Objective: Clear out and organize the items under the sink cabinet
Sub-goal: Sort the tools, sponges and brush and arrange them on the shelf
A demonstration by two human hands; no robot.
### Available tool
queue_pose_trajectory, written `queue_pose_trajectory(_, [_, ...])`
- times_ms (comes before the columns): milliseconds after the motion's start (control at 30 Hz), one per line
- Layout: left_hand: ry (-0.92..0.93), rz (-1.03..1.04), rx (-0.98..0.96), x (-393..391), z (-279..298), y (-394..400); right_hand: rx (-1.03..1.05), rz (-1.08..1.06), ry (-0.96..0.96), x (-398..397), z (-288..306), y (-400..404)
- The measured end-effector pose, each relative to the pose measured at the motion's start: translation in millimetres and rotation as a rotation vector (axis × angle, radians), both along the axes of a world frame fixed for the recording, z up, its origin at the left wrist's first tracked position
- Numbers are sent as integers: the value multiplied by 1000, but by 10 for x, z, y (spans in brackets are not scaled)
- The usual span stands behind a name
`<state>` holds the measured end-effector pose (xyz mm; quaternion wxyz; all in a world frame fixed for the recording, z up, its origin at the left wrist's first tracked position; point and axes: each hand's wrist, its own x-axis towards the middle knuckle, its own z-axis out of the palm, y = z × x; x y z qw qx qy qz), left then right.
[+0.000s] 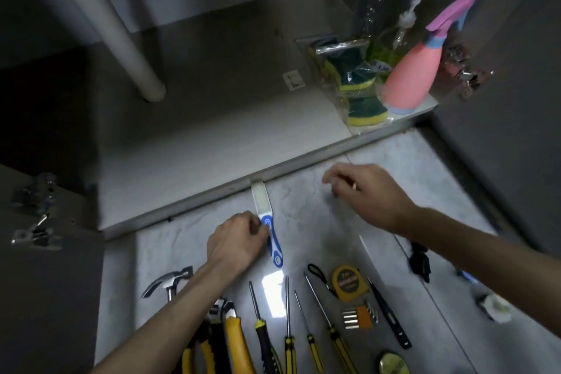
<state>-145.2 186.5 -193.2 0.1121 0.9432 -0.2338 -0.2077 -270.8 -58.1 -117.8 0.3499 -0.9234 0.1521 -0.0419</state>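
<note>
Down on the pale marble floor (379,161), just near of the cabinet's front edge, a blue-and-white brush (268,222) is laid with its white bristle head against the cabinet base (212,143). Its blue handle is touched by the left hand (236,240), whose fingers are curled beside it; whether the handle is actually gripped cannot be told. The right hand (367,191) is held above the floor to the right, loosely curled, and a thin stick-like thing seems to be pinched in it, though the blur leaves this uncertain.

Inside the cabinet, at the far right, a pink spray bottle (416,76) is stood near the front edge, with a packet of green-and-yellow sponges (355,82) just left of it, and a clear pump bottle (403,27) and a tall clear bottle (373,0) behind. A white drain pipe (121,39) is seen at the far left.

Nearer, tools are lined up on the floor: a hammer (170,281), yellow-handled pliers (212,340), several screwdrivers (264,331) and a yellow tape measure (349,282).
</note>
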Motion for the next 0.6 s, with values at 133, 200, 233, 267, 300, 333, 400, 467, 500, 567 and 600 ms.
queue_pose_trajectory(133, [79,7,90,14,-168,-133,3,102,363,-507,-488,368])
queue_pose_trajectory(200, [119,44,89,41,-247,-206,-44,229,482,-740,-657,432])
queue_pose_trajectory(233, [132,74,82,47,-288,-233,-62,288,503,-852,-735,435])
queue_pose_trajectory(267, [142,108,71,51,-324,-255,-84,328,504,-949,-804,427])
queue_pose_trajectory(300, [159,147,52,48,-351,-274,-114,361,491,-1030,-864,422])
queue_pose_trajectory(333, [184,190,28,41,-368,-296,-148,387,469,-1092,-916,416])
queue_pose_trajectory(400, [263,289,-36,13,-386,-342,-212,408,407,-1164,-1019,416])
queue_pose_trajectory(467, [373,347,-128,-48,-369,-377,-231,391,369,-1172,-1082,432])
queue_pose_trajectory(500, [445,347,-179,-93,-341,-390,-237,382,351,-1167,-1114,436])
queue_pose_trajectory(567, [578,316,-270,-191,-238,-433,-237,362,335,-1144,-1152,449])
queue_pose_trajectory(600, [619,295,-313,-229,-168,-467,-229,351,332,-1136,-1158,452])
